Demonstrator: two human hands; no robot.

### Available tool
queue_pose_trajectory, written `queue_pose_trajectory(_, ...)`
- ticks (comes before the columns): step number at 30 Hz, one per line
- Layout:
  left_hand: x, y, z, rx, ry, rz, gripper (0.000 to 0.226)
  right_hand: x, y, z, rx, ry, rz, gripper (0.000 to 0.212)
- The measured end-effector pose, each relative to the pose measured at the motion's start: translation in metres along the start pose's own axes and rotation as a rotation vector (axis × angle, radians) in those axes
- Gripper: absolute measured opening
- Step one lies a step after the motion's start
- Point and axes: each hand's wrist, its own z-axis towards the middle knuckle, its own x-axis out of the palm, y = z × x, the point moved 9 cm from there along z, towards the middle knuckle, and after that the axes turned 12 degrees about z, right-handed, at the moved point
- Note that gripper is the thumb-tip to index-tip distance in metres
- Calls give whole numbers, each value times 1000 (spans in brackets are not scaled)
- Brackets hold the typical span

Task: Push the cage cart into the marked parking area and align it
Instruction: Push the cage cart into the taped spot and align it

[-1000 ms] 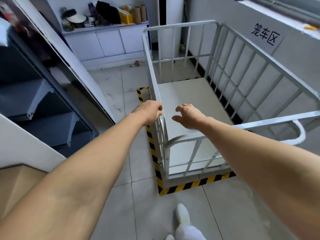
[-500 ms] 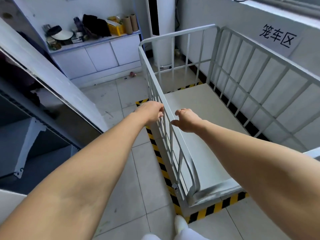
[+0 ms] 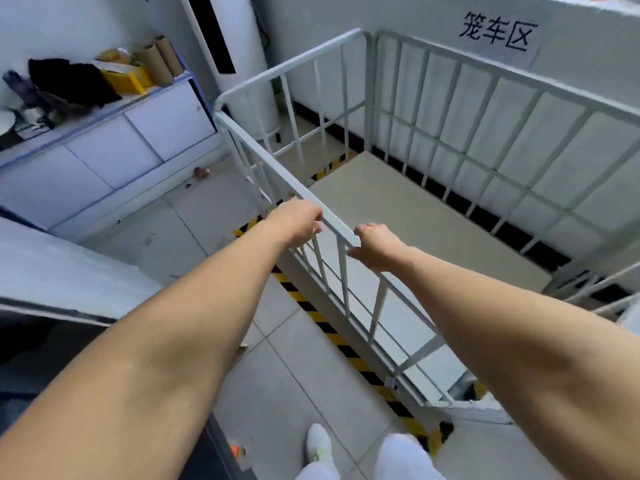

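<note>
A white cage cart (image 3: 429, 109) with barred metal sides and a pale flat bed stands against the white wall, inside a floor rectangle of yellow-and-black striped tape (image 3: 332, 332). Tape shows along the cart's left side, at its far end and at the near corner. My left hand (image 3: 298, 221) is closed over the top rail of the cart's left side. My right hand (image 3: 377, 245) grips the same rail a little nearer to me, fingers curled under it. The cart's bed holds nothing.
A paper sign with black characters (image 3: 497, 32) is on the wall above the cart. A low white cabinet (image 3: 114, 147) with clutter on top stands at the left. A tall white unit (image 3: 239, 53) stands behind the cart. A dark shelf edge (image 3: 52, 271) juts in at left. My white shoes (image 3: 318, 443) are on the tiled floor.
The view has swung around to the cart's left side. My right hand has closed onto the left rail next to my left hand. The cart sits closer to the wall.
</note>
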Motion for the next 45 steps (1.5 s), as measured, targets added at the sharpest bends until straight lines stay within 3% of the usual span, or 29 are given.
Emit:
queue_pose_trajectory(16, 20, 73, 142, 218, -40, 222, 62, 40, -25, 85, 289, -54, 192, 45)
queue_pose_trajectory(21, 42, 84, 189, 373, 41, 325, 69, 49, -9, 117, 388, -41, 287, 52)
queue_pose_trajectory(25, 61, 101, 218, 430, 109, 327, 68, 48, 0, 135, 440, -138, 218, 60)
queue_pose_trajectory(31, 58, 107, 236, 464, -6, 230, 62, 40, 5, 141, 378, -251, 45, 70)
queue_pose_trajectory(45, 63, 89, 200, 442, -21, 275, 75, 48, 1, 110, 307, -262, 51, 66)
